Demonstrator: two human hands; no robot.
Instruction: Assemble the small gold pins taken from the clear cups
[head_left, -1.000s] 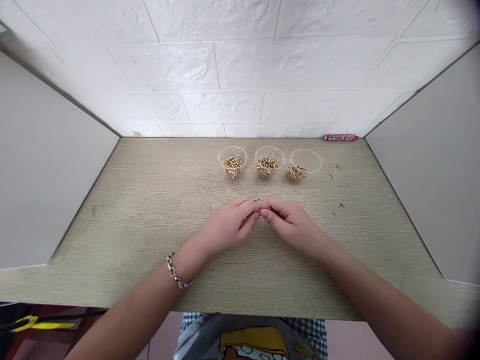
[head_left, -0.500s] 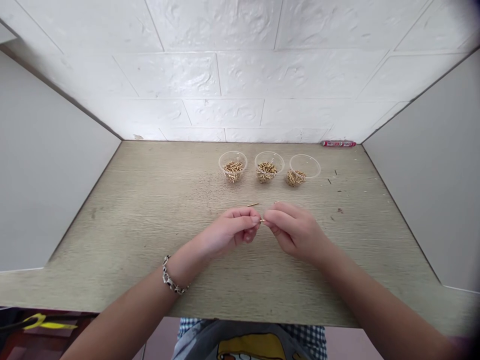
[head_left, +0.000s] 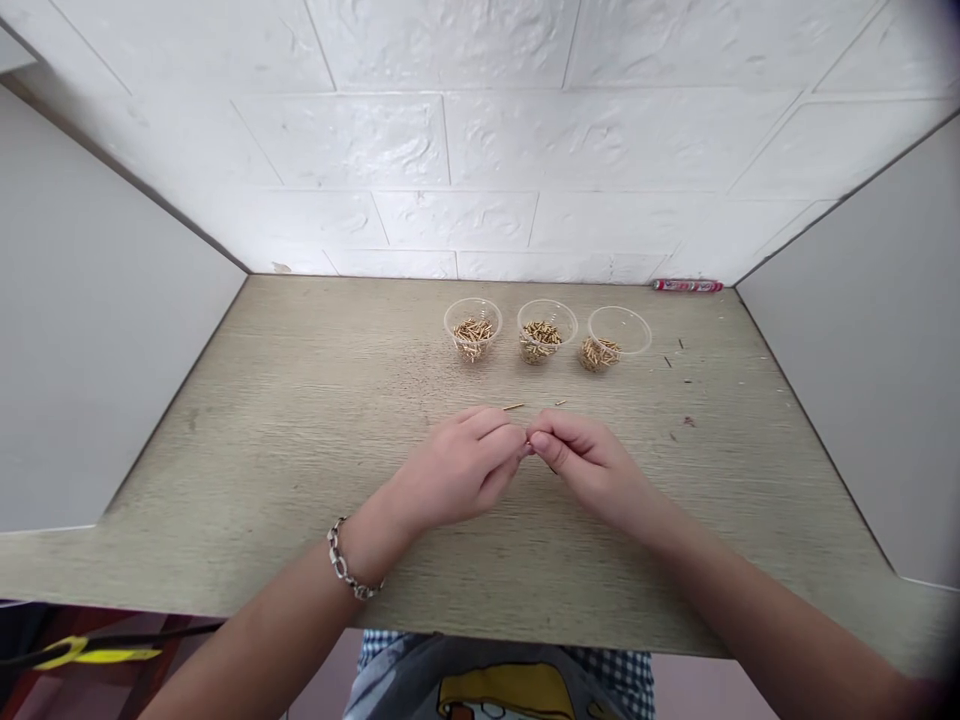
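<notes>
Left grip: bare left hand point(head_left: 456, 472), closed, fingers curled toward the other hand.
Right grip: bare right hand point(head_left: 589, 465), closed, fingertips point(head_left: 541, 436) touching the left hand's fingers.
Held item: thin gold metal pin point(head_left: 527, 446), only a tiny sliver showing between both hands, the rest hidden by fingers; pinching hand impossible to tell.
Loose nearby: two more thin gold pins point(head_left: 514, 407) on the pale wood-grain table point(head_left: 300, 510), just beyond the fingers, not touching them.
Other things around: three clear plastic cups point(head_left: 547, 318) in a row near the back edge, each holding a heap of gold pins; dark specks point(head_left: 688, 422) scattered on the right of the table; silver chain bracelet point(head_left: 346, 560) on the left wrist.
Enclosure: grey side panels point(head_left: 847, 330); white brick-textured wall point(head_left: 450, 140).
Labels: pink-and-red tube point(head_left: 687, 285) against the wall, writing too small to read.
Cut off: grey printed shirt point(head_left: 487, 680) with checked sleeves at the bottom edge; yellow strap point(head_left: 97, 655) at lower left, hard to make out.
</notes>
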